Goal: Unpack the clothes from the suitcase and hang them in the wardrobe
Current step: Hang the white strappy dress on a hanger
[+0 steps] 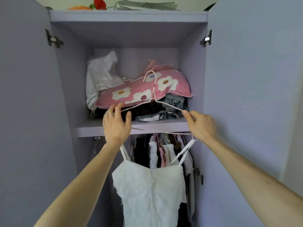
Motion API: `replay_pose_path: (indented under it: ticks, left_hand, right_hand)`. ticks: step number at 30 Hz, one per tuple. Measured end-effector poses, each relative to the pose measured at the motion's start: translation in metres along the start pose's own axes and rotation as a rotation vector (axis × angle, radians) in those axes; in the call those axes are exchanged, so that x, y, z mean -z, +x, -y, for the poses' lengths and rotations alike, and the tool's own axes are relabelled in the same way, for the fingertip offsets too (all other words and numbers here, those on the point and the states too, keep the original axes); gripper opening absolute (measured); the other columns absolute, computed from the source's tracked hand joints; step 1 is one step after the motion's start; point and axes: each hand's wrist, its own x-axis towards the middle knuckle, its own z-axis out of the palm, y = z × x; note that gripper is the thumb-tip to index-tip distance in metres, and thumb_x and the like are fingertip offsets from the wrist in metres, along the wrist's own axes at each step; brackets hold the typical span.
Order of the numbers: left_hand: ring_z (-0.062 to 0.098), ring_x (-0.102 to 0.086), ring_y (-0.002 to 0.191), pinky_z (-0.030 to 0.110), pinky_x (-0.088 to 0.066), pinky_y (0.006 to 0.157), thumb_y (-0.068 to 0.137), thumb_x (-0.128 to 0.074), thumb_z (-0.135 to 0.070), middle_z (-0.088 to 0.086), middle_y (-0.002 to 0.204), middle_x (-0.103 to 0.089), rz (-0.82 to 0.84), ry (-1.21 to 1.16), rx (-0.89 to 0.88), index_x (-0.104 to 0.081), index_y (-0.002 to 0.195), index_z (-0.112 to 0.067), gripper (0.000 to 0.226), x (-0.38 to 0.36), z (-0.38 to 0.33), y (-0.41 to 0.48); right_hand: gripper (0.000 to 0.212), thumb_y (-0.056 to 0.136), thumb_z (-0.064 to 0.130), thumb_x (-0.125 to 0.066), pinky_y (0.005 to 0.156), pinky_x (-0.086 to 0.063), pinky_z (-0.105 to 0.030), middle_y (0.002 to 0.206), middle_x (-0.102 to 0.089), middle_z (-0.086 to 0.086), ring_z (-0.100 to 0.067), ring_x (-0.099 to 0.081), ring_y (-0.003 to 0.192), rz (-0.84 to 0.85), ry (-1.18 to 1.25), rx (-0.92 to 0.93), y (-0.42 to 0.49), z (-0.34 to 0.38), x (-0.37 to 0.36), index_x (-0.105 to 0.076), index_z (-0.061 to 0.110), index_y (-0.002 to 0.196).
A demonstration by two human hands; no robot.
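Left hand (pixel 117 126): fingers curled round the left end of the pink wire hanger (pixel 154 89).
Right hand (pixel 202 126): thumb and forefinger pinching the hanger's right end.
White top (pixel 147 190): hangs by its straps from the hanger, in front of the open wardrobe (pixel 127 16), below the shelf (pixel 91 130).

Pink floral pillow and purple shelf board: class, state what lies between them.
Head view: a stack of folded dark and denim clothes lies between the pink floral pillow and the purple shelf board.
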Motion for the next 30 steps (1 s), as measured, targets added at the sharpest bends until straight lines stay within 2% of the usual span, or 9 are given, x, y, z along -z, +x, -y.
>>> replay_pose_path:
  ticks: [4, 7, 10, 13, 16, 20, 24, 28, 30]
  left_hand:
    - [0.026, -0.033, 0.140, 0.043, -0.028, 0.112, 0.099, -0.045, -0.052, 0.005, 0.160, -0.025, -0.217, -0.517, 0.565, -0.028, 0.152, -0.030, 0.060, -0.002, 0.032, -0.038]
    - [0.025, -0.049, 0.131, 0.044, -0.038, 0.110, 0.079, -0.036, -0.089, 0.004, 0.148, -0.049, 0.034, -1.000, 1.043, -0.042, 0.148, -0.029, 0.091, -0.028, 0.077, -0.065]
    - [0.028, -0.057, 0.119, 0.051, -0.039, 0.110, 0.087, -0.015, -0.084, 0.001, 0.130, -0.062, 0.345, -1.039, 1.012, -0.055, 0.135, -0.029, 0.083, -0.043, 0.070, -0.099]
    - [0.030, -0.060, 0.115, 0.053, -0.042, 0.107, 0.080, -0.024, -0.090, 0.004, 0.123, -0.067, 0.544, -0.971, 1.044, -0.062, 0.128, -0.033, 0.083, -0.071, 0.065, -0.131]
    - [0.040, -0.048, 0.130, 0.062, -0.033, 0.111, 0.083, -0.043, -0.084, 0.016, 0.143, -0.052, 0.519, -0.936, 1.065, -0.053, 0.138, -0.031, 0.077, -0.137, 0.099, -0.156]
    - [0.020, -0.055, 0.117, 0.044, -0.040, 0.103, 0.105, -0.031, -0.047, -0.003, 0.132, -0.054, 0.452, -0.646, 0.735, -0.031, 0.151, -0.024, 0.051, -0.072, 0.002, -0.172]
    - [0.025, -0.058, 0.117, 0.040, -0.047, 0.094, 0.084, -0.058, -0.068, -0.003, 0.140, -0.051, 0.566, -0.280, 0.504, -0.013, 0.153, -0.024, 0.094, -0.073, -0.013, -0.190]
    - [0.027, -0.058, 0.084, 0.038, -0.051, 0.076, 0.096, -0.049, -0.026, 0.004, 0.097, -0.061, 0.650, -0.004, 0.615, -0.056, 0.116, -0.010, 0.027, -0.085, -0.003, -0.171]
    - [0.026, -0.055, 0.079, 0.035, -0.046, 0.071, 0.097, -0.048, -0.025, 0.003, 0.086, -0.055, 0.637, -0.024, 0.667, -0.060, 0.103, -0.010, 0.020, -0.080, 0.008, -0.153]
  right_hand:
    - [0.058, 0.098, 0.058, -0.038, 0.057, -0.029, -0.035, 0.049, -0.040, 0.002, -0.035, -0.048, 0.062, -0.088, 0.066, -0.062, 0.004, 0.005, 0.013, -0.032, 0.019, 0.057]
    - [0.058, 0.099, 0.057, -0.038, 0.060, -0.026, -0.035, 0.055, -0.045, -0.002, -0.034, -0.045, 0.066, -0.146, 0.093, -0.089, 0.013, 0.010, 0.028, -0.034, 0.017, 0.058]
    - [0.057, 0.101, 0.053, -0.038, 0.063, -0.025, -0.034, 0.066, -0.050, -0.009, -0.031, -0.041, 0.070, -0.211, 0.133, -0.133, 0.025, 0.021, 0.042, -0.033, 0.016, 0.058]
    - [0.058, 0.102, 0.053, -0.036, 0.064, -0.024, -0.034, 0.063, -0.045, -0.003, -0.032, -0.041, 0.071, -0.235, 0.165, -0.225, 0.034, 0.029, 0.053, -0.032, 0.014, 0.058]
    - [0.060, 0.102, 0.053, -0.035, 0.063, -0.025, -0.034, 0.059, -0.042, -0.001, -0.031, -0.043, 0.072, -0.259, 0.214, -0.307, 0.043, 0.034, 0.059, -0.034, 0.012, 0.058]
    - [0.057, 0.102, 0.052, -0.034, 0.057, -0.023, -0.036, 0.059, -0.043, 0.000, -0.029, -0.044, 0.072, -0.281, 0.286, -0.376, 0.048, 0.036, 0.060, -0.033, 0.016, 0.058]
    - [0.057, 0.102, 0.053, -0.034, 0.050, -0.023, -0.034, 0.059, -0.043, 0.001, -0.026, -0.043, 0.068, -0.309, 0.327, -0.384, 0.048, 0.045, 0.056, -0.032, 0.017, 0.058]
    - [0.057, 0.102, 0.052, -0.035, 0.049, -0.021, -0.033, 0.057, -0.041, 0.002, -0.027, -0.040, 0.066, -0.341, 0.298, -0.362, 0.043, 0.039, 0.056, -0.030, 0.017, 0.057]
    - [0.057, 0.102, 0.051, -0.036, 0.052, -0.020, -0.037, 0.056, -0.039, 0.002, -0.029, -0.040, 0.067, -0.345, 0.274, -0.355, 0.036, 0.025, 0.055, -0.030, 0.017, 0.057]
